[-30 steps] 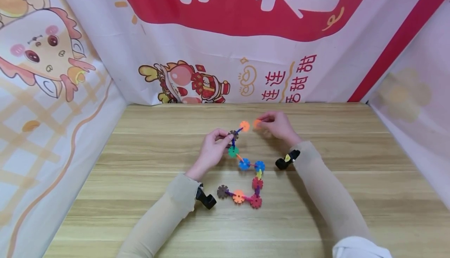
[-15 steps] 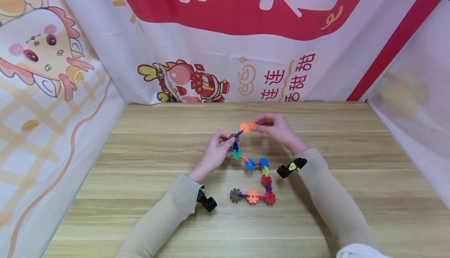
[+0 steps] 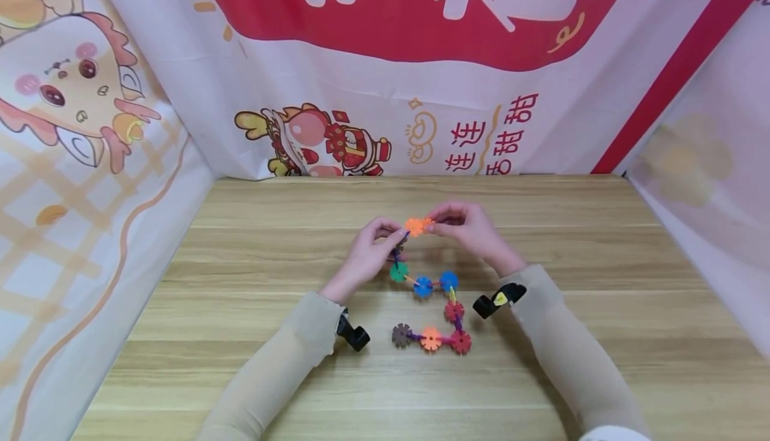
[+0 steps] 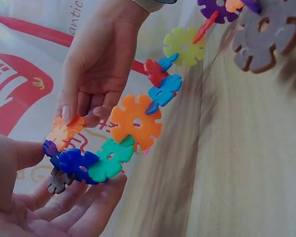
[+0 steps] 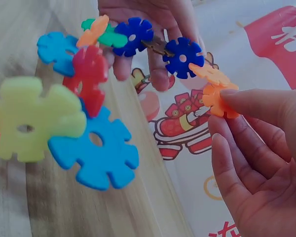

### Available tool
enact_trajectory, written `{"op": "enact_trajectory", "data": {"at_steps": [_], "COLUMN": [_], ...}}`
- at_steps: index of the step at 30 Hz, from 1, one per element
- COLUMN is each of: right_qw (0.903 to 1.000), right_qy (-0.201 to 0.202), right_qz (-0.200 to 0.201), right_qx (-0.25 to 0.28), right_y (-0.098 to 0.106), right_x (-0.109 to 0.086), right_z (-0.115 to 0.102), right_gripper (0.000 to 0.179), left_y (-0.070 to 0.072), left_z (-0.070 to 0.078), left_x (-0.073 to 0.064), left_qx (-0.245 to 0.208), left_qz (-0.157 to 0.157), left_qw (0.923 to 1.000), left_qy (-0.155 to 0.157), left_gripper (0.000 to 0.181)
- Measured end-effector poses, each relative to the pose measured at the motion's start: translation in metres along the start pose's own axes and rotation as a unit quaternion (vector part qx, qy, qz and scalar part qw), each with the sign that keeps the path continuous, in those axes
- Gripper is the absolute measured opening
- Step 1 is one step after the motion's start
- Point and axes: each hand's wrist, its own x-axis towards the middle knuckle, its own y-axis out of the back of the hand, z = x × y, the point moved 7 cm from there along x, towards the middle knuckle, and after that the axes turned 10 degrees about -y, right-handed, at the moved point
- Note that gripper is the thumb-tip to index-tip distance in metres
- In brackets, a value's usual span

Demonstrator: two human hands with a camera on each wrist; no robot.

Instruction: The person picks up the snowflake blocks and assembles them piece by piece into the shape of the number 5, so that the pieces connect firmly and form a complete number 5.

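Observation:
A chain of notched plastic snowflake discs winds over the table, its far end raised between both hands. My left hand [image 3: 369, 250] pinches that end by a dark blue disc [image 4: 50, 149], thumb on one side and fingers behind, beside a brown disc [image 4: 60, 181]. Between thumb and fingertips, my right hand [image 3: 471, 229] holds an orange disc [image 5: 218, 104]. It meets a second orange disc [image 5: 210, 75] edge to edge, next to the dark blue one. A green disc [image 3: 398, 272] hangs just below my left fingers.
Lower in the chain come two blue discs [image 3: 424, 286], two red ones [image 3: 460, 342], an orange one [image 3: 430, 339] and a brown end disc [image 3: 402, 335] on the wooden table [image 3: 289, 387]. A printed cloth backdrop [image 3: 361, 73] stands behind. Black wrist cameras [image 3: 499, 299] sit on both sleeves.
My right hand has brought its orange disc leftward against the orange disc at the chain's end. Both hands then come slightly nearer, and the lower chain has shifted right.

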Motion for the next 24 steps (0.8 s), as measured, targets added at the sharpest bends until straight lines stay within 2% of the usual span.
{"op": "enact_trajectory", "data": {"at_steps": [5,10,18,24], "right_qw": [0.9999,0.9999,0.9994,0.9981], "right_qy": [0.010,0.011,0.023,0.046], "right_qz": [-0.003,0.003,0.022,0.026], "right_qx": [0.009,0.004,-0.017,-0.031], "right_y": [-0.004,-0.003,0.006,0.005], "right_x": [-0.003,-0.005,-0.013,-0.017], "right_z": [-0.002,0.000,0.000,-0.005], "right_gripper": [0.019,0.019,0.016,0.016], "left_y": [0.001,0.002,0.004,0.005], "left_z": [0.002,0.003,0.002,0.001], "left_x": [0.003,0.005,0.005,0.005], "left_qx": [0.029,0.032,0.031,0.040], "left_qz": [-0.002,0.004,0.014,0.016], "left_qw": [0.9993,0.9987,0.9987,0.9983], "left_qy": [-0.022,-0.040,-0.038,-0.038], "left_gripper": [0.022,0.017,0.016,0.016]}}
